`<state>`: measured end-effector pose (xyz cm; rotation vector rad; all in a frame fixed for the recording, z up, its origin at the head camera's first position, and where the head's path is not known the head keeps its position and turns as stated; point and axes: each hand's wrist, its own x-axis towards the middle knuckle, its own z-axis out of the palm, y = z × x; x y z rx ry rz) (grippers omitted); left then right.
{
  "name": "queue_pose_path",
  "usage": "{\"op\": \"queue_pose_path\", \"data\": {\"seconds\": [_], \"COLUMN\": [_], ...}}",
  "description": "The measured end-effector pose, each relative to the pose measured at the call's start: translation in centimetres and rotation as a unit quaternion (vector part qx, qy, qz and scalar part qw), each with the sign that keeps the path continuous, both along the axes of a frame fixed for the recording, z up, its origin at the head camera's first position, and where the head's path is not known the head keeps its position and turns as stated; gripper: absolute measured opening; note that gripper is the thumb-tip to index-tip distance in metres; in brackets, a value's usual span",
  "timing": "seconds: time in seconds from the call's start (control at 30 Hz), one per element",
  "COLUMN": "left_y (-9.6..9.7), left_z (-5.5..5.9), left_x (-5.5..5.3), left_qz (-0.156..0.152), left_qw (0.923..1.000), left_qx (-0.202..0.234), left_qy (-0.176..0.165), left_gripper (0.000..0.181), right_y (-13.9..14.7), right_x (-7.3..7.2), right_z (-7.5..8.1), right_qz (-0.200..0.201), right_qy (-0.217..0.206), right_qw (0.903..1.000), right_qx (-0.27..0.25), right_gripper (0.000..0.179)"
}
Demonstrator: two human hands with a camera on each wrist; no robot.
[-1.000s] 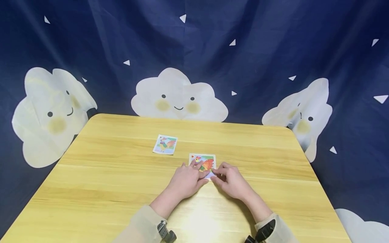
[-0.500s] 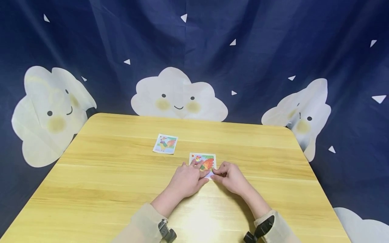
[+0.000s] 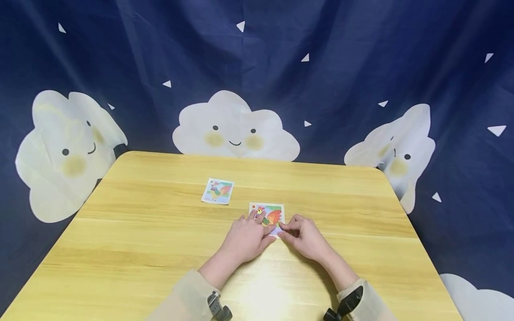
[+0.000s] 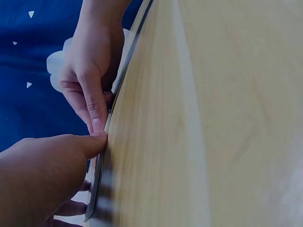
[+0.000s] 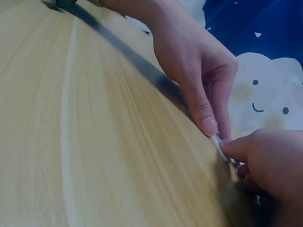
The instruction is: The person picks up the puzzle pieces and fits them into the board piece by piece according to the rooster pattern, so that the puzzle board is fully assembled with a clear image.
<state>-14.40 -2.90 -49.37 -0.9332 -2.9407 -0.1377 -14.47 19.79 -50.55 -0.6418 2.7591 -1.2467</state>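
Observation:
A square board with a colourful rooster picture point(image 3: 275, 216) lies flat at the middle of the table. My left hand point(image 3: 246, 238) rests on its left and lower part, fingers spread over the picture, thumb at the near edge. With thumb and index finger, my right hand point(image 3: 304, 237) pinches the board's lower right corner. In the left wrist view the board's thin edge point(image 4: 97, 189) shows under the left hand point(image 4: 45, 165). The right wrist view has the right hand's point(image 5: 279, 161) thumb against the pale edge; its other fingers are partly hidden.
A smaller paper sheet point(image 3: 218, 191) with a similar, paler rooster picture lies farther back to the left. The wooden table point(image 3: 152, 232) has rounded far corners. Behind it hangs a dark blue curtain point(image 3: 281, 35) printed with clouds and white triangles.
Both hands stay in almost the same place on the rooster board. The head view shifts slightly; the paper sheet has not moved.

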Motion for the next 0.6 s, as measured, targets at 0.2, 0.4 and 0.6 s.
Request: {"op": "queue_pose_path", "data": {"seconds": [0.2, 0.4, 0.6], "left_y": [0.18, 0.06, -0.4], "left_z": [-0.05, 0.13, 0.05], "left_x": [0.26, 0.28, -0.14], "left_qz": [0.003, 0.008, 0.002], "left_qw": [1.0, 0.9997, 0.9994], "left_qx": [0.0, 0.014, 0.019], "left_qy": [0.004, -0.016, -0.028], "left_gripper": [0.044, 0.044, 0.046], "right_y": [-0.14, -0.34, -0.35], "right_x": [0.32, 0.28, 0.18], "right_z": [-0.05, 0.0, -0.21], "right_qz": [-0.003, -0.003, -0.007], "right_qy": [0.009, 0.006, 0.022], "right_qw": [0.9999, 0.9999, 0.9997], "right_qx": [-0.011, -0.011, 0.012], "right_gripper": [0.02, 0.019, 0.025]}}
